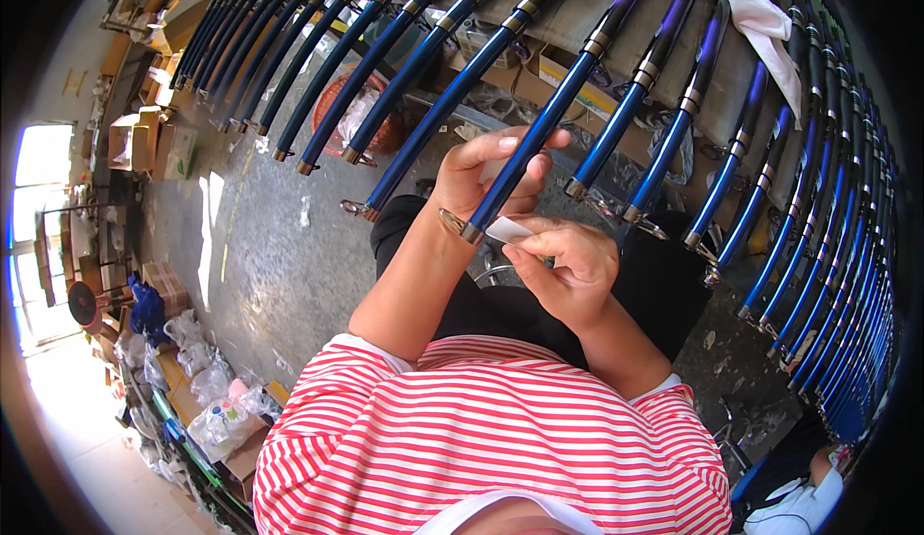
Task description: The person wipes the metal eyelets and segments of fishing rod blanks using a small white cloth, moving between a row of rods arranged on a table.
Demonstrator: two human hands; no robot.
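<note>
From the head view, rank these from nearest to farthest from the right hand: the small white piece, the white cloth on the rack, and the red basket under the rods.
1. Small white piece: pinched in the right hand, at the rod's end.
2. Red basket: up and to the left, behind the rods.
3. White cloth: top right, draped over the rack.

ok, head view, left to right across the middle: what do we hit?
Bright window → brown cardboard boxes → grey concrete floor → left hand gripping a dark blue glossy rod → right hand pinching a small white strip → packed row of blue rods.
</note>
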